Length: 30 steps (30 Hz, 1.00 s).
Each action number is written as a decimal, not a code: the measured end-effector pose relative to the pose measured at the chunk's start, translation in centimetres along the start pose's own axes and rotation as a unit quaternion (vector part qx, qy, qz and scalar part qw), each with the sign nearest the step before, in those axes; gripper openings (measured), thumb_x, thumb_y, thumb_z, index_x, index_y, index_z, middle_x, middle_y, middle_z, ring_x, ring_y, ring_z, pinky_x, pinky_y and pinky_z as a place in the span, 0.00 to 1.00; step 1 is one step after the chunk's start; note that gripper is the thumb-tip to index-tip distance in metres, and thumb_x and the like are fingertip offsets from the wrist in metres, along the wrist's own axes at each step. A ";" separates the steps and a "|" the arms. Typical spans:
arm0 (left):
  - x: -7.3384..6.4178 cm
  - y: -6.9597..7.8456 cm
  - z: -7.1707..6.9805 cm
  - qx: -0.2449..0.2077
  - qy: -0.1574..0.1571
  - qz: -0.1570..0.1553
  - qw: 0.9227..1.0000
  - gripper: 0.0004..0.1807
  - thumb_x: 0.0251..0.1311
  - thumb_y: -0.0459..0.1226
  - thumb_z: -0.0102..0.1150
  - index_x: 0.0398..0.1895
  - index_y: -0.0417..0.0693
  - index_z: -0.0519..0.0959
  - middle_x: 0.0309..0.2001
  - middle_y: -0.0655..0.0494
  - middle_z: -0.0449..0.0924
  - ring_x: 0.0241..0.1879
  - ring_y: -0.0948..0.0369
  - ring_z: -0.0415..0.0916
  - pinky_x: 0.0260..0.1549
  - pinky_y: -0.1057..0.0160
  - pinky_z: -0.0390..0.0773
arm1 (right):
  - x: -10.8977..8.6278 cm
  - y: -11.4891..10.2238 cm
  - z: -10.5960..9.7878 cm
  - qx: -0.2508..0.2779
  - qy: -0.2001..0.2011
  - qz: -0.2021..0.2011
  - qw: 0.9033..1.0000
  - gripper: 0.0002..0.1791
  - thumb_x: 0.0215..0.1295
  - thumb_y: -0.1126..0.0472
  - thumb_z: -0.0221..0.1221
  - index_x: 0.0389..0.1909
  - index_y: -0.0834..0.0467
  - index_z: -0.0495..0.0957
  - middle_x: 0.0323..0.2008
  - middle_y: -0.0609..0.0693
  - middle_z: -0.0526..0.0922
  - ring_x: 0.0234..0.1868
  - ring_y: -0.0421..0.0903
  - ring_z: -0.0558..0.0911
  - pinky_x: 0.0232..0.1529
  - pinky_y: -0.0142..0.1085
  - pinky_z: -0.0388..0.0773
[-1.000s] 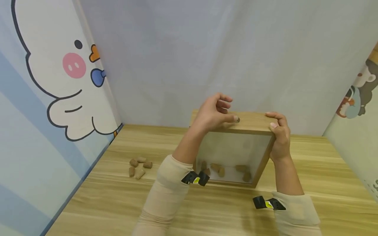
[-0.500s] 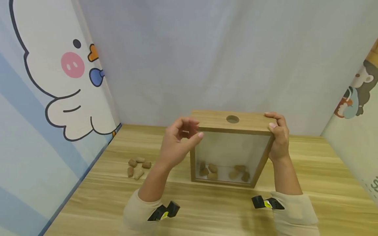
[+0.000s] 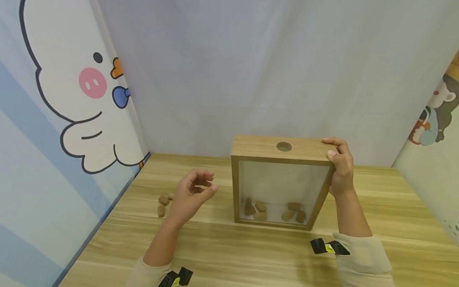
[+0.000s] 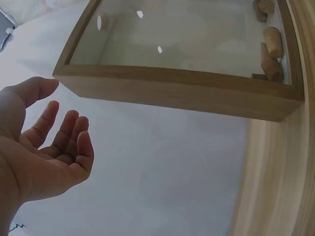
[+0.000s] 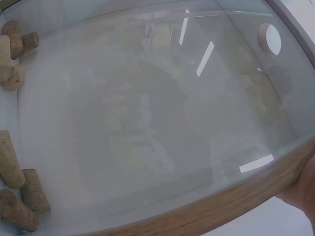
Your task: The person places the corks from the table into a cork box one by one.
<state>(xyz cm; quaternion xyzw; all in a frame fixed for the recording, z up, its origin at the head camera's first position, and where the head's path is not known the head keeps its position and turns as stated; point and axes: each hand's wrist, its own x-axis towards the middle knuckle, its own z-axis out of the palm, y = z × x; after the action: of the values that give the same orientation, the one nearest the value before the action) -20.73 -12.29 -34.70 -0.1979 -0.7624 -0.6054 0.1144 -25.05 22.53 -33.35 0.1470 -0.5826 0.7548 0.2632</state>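
A wooden box (image 3: 236, 187) with a clear front stands upright on the table, a round hole (image 3: 284, 146) in its top. Several corks (image 3: 260, 215) lie on its floor; the right wrist view shows the corks (image 5: 34, 189) close up through the pane. My right hand (image 3: 341, 169) grips the box's upper right corner, thumb on the top. My left hand (image 3: 191, 195) is in the air left of the box, holding nothing, fingers loosely bent. Below and left of it are loose corks (image 3: 161, 210) on the table, partly hidden by that hand.
The wood-grain table (image 3: 215, 255) reaches back to a plain grey curtain (image 3: 229, 71). Cartoon-printed panels stand at the left (image 3: 71, 131) and right. Each sleeve carries a black wrist device (image 3: 329, 247).
My left hand has moved from above the box's hole down and left, toward the loose corks. One more cork lies inside the box. The right hand keeps its grip.
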 end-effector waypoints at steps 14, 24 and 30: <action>-1.9 -6.0 -5.7 0.056 -0.037 -0.107 0.992 0.22 0.58 0.39 0.63 0.55 0.45 0.72 0.50 0.46 0.73 0.46 0.52 0.72 0.42 0.59 0.74 | 0.0 0.3 0.2 0.009 0.015 -0.022 1.000 0.18 0.55 0.63 0.43 0.42 0.58 0.78 0.41 0.57 0.71 0.41 0.51 0.68 0.37 0.44 0.62; -3.1 -9.2 -8.5 0.135 -0.119 -0.121 0.976 0.26 0.55 0.36 0.65 0.58 0.42 0.72 0.54 0.40 0.71 0.53 0.42 0.66 0.48 0.47 0.69 | -0.1 0.2 0.0 0.008 0.012 -0.011 1.000 0.18 0.55 0.61 0.43 0.42 0.57 0.77 0.43 0.56 0.69 0.42 0.52 0.66 0.38 0.46 0.61; -3.5 -11.2 -9.8 0.166 -0.122 -0.137 0.969 0.25 0.55 0.35 0.65 0.57 0.39 0.72 0.54 0.37 0.70 0.54 0.39 0.65 0.49 0.43 0.67 | -0.1 0.4 -0.1 0.006 0.016 -0.012 1.000 0.18 0.55 0.60 0.43 0.43 0.58 0.77 0.43 0.56 0.69 0.42 0.52 0.67 0.38 0.46 0.60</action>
<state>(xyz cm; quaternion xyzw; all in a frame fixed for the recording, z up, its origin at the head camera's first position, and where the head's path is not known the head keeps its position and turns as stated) -23.17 -24.46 -43.57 -0.1418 -0.8801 -0.4519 -0.0325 -25.21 22.53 -33.75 0.1437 -0.5718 0.7576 0.2801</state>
